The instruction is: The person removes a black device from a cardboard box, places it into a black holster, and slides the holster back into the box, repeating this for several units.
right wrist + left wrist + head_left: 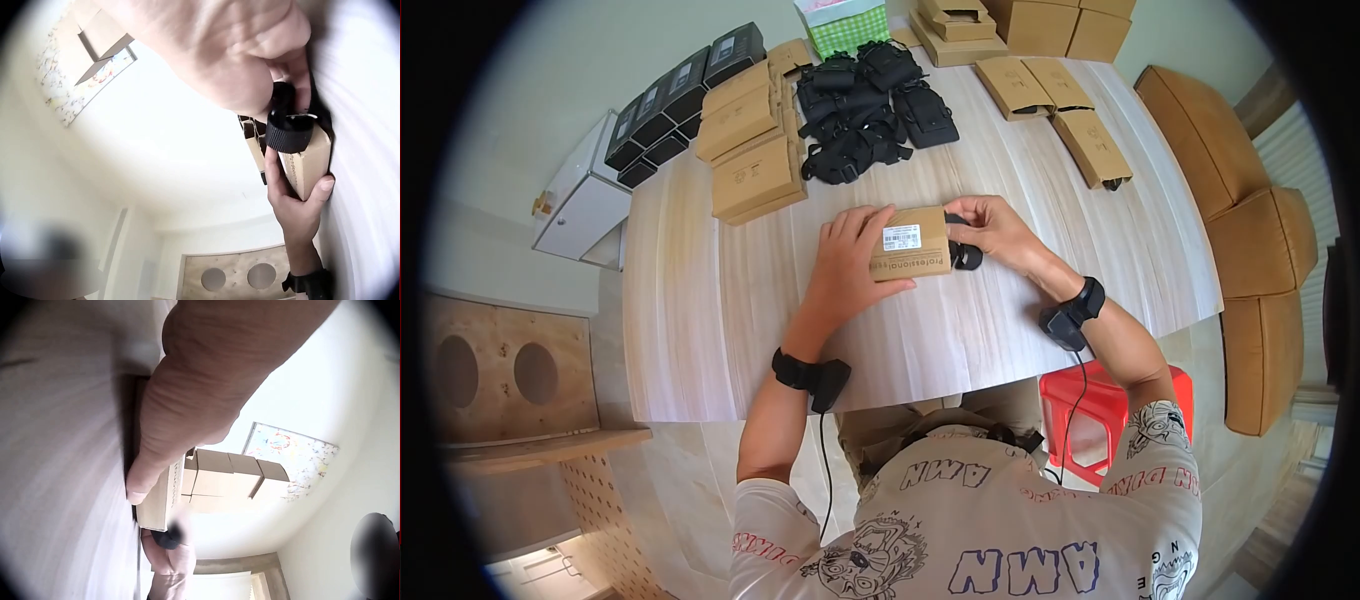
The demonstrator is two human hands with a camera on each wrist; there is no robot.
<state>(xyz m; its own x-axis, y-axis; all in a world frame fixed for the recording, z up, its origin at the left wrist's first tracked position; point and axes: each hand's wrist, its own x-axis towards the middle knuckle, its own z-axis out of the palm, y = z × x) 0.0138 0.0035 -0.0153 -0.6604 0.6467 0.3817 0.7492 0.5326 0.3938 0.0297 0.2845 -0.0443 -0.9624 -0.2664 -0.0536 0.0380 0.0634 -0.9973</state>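
Observation:
On the table lies a small cardboard box [922, 257] with a white label and "Professional" printed on it. My left hand [852, 262] grips it from the left, fingers over the top and thumb along the near side, as the thumb [142, 481] in the left wrist view also shows. A black strapped item [969, 257] sticks out of the box's right end. My right hand [1000, 236] holds that item at the box opening. The right wrist view shows its ribbed black part [290, 136] close up; the rest is hidden inside the box.
A pile of black strapped gear [855, 115] lies beyond the box. Stacked cardboard boxes [750, 180] and black boxes [675, 95] stand at the left. More opened boxes [1090, 145] lie at the right, near a green checked bag [847, 33] and larger cartons [1040, 28].

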